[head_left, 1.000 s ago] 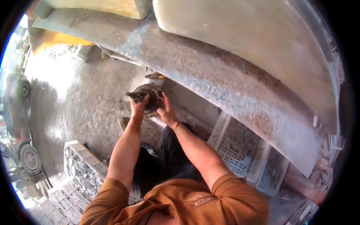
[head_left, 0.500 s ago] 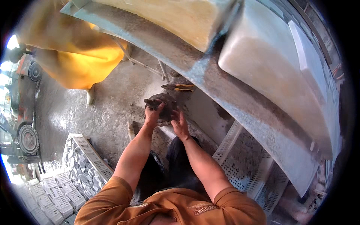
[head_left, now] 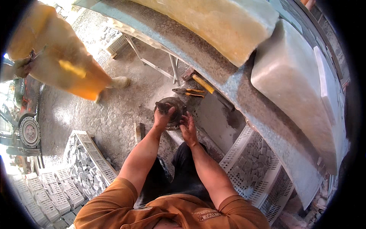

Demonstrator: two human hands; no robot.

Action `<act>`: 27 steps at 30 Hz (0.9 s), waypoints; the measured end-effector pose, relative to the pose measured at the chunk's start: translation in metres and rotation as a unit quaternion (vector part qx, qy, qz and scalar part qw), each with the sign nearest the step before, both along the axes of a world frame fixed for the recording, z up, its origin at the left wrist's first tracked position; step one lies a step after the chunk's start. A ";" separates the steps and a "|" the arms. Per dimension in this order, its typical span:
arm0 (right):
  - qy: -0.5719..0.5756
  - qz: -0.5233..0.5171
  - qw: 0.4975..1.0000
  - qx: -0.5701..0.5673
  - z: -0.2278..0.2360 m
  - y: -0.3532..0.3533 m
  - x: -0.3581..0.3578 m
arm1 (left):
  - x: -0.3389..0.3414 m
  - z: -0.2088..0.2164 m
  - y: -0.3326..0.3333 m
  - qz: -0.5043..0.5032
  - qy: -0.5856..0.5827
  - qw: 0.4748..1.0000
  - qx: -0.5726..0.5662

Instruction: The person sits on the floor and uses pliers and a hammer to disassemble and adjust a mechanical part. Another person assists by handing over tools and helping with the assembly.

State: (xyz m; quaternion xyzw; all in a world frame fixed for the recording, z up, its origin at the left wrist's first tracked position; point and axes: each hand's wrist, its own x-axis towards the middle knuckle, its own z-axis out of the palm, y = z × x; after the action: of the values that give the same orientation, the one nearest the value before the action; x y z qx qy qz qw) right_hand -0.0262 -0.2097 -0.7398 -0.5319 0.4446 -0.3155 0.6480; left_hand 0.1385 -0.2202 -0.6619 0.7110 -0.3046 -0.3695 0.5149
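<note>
A dark, grimy round metal part (head_left: 177,105) with a stubby dark projection is low over the wet floor in front of my knees. My left hand (head_left: 163,118) is closed round its left side, with the thumb by the projection. At the right rim, the bent fingers of my right hand (head_left: 187,128) grip the edge. Just beyond lie pliers (head_left: 189,92) with yellow-and-black handles. A hammer (head_left: 204,84) with a yellow-and-black handle rests beside them, partly under the slab's edge. The underside of the round part is hidden.
A bluish stone-laden table (head_left: 244,89) juts over the right side at head height. White crates (head_left: 95,156) of grey stone pieces stand left, and another crate (head_left: 238,149) right. A person in a yellow apron (head_left: 65,57) is at far left. A wooden block (head_left: 138,131) lies nearby.
My view has shifted, bringing the whole hammer into sight. The person in the yellow apron has changed stance, with a boot now showing. Both my hands stay on the round part.
</note>
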 end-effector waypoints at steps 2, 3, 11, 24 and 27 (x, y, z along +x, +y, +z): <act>-0.012 -0.003 1.000 -0.021 -0.001 0.001 -0.006 | -0.008 0.006 0.000 0.003 -0.004 1.000 -0.005; -0.029 -0.006 0.999 -0.022 0.001 0.002 -0.005 | -0.007 0.007 0.000 0.007 0.013 1.000 -0.009; -0.159 -0.057 0.985 0.013 0.039 -0.009 -0.004 | -0.004 0.006 -0.006 -0.025 -0.055 0.998 -0.017; -0.110 -0.035 0.993 0.017 0.074 -0.004 0.005 | 0.009 -0.002 0.003 -0.005 0.003 0.999 0.034; -0.115 -0.068 0.991 0.009 0.068 -0.007 0.002 | -0.001 0.014 -0.002 -0.020 -0.017 0.999 0.048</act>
State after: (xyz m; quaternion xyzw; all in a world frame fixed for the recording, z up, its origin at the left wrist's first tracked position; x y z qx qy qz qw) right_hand -0.0240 -0.2167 -0.6715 -0.4554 0.4049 -0.4137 0.6764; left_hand 0.1376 -0.2221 -0.6483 0.7347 -0.3090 -0.3821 0.4677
